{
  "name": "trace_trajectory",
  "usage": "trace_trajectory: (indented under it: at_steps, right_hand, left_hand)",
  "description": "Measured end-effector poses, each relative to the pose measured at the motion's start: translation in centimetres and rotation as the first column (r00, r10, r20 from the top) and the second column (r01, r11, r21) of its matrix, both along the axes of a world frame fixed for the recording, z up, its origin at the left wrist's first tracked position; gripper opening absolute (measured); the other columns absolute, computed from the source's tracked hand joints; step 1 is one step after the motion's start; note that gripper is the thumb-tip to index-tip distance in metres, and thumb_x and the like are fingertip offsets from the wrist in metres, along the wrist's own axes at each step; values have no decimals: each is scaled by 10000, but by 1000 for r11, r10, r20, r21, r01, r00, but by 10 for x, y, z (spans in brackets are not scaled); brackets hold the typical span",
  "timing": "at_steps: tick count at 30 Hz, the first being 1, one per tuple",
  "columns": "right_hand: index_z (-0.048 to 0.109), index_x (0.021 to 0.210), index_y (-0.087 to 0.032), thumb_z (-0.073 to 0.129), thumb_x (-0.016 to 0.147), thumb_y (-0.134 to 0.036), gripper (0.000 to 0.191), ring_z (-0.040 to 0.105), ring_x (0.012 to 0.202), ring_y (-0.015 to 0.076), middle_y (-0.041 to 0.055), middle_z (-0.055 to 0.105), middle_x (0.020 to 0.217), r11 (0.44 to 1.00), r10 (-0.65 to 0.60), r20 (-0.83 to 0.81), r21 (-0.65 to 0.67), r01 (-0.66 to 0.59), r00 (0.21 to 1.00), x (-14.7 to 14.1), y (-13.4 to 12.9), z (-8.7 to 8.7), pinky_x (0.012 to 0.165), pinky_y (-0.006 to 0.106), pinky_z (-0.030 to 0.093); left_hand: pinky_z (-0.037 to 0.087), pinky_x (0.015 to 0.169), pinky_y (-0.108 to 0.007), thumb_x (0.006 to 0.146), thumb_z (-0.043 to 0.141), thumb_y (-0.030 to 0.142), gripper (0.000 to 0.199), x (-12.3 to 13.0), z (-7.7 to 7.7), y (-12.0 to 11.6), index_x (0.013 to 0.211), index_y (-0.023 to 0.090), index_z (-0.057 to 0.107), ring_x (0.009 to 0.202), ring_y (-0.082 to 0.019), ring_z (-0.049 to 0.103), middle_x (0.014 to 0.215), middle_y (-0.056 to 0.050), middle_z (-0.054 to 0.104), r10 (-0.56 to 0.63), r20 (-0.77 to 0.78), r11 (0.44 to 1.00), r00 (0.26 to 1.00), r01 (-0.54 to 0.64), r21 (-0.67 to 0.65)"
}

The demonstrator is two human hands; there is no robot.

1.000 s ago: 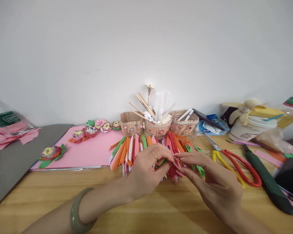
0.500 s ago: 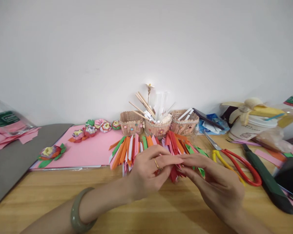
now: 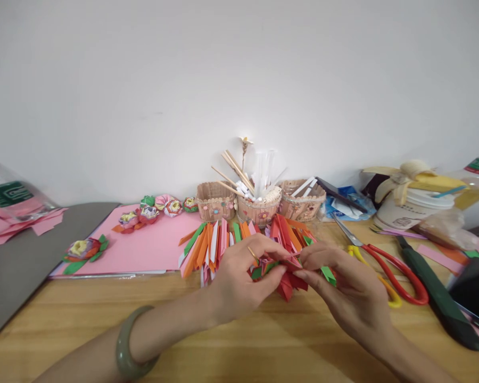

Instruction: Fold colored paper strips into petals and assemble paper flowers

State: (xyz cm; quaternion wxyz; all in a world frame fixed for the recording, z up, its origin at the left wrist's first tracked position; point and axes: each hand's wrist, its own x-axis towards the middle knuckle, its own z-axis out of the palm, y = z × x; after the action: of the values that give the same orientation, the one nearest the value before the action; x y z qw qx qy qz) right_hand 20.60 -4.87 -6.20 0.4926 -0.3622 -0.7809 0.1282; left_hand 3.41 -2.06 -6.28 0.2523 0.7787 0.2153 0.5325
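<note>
Between my two hands a small folded piece of pink-red paper (image 3: pixel 292 261) is held at the fingertips. My left hand (image 3: pixel 245 279), with a ring on one finger, pinches its left side between thumb and fingers. My right hand (image 3: pixel 345 284) pinches the right side the same way. Right behind and beneath lie bundles of folded paper strips (image 3: pixel 207 247) in orange, green, white and pink. A red folded paper piece (image 3: pixel 287 287) shows just below the fingertips. Fingers hide part of the held paper.
Paper flowers (image 3: pixel 83 250) rest on a pink sheet (image 3: pixel 151 252) at left. Small decorated baskets (image 3: pixel 215 205) with sticks stand by the wall. To the right are red-handled scissors (image 3: pixel 399 271), a dark green tool (image 3: pixel 439 298), a lidded cup (image 3: pixel 399 210) and a phone (image 3: pixel 477 290).
My hands have turned and parted slightly at the fingertips, so the folded paper between them now shows. My right hand has shifted a little left.
</note>
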Motion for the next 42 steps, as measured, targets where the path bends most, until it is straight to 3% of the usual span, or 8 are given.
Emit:
trace_trajectory:
  at_steps: [7,15,21,42]
  right_hand:
    - [515,800,-214,537,814,-75,142,570,670,135,0,581,700,989,149,42,-27,-148,988,3,2,2,608,267,468]
    - [533,859,-184,483,758,46,257,566,787,155,53,606,803,957,143,224,219,-192,964,9,7,-1,675,287,472]
    - [548,870,-180,483,752,38,256,573,804,164,63,636,805,936,92,257,307,-171,962,10,7,-2,688,297,488]
    - [543,926,-204,508,727,36,313,594,851,181,61,640,815,937,111,295,288,-199,949,15,6,-3,710,314,498]
  left_hand:
    - [491,653,-230,754,542,67,97,-1,2,2,802,140,585,725,-106,576,762,-38,601,1,-6,997,1000,-1,81]
    - [510,647,-243,746,571,66,62,-4,8,6,762,114,607,708,-126,595,730,-71,621,-26,-42,975,999,35,218]
    - [516,636,-249,746,580,80,47,-5,9,8,770,111,607,710,-131,600,737,-79,626,-18,-48,969,999,29,247]
    - [507,675,-258,780,538,89,79,-8,11,9,753,129,600,739,-134,596,751,-77,646,-49,-157,971,986,83,224]
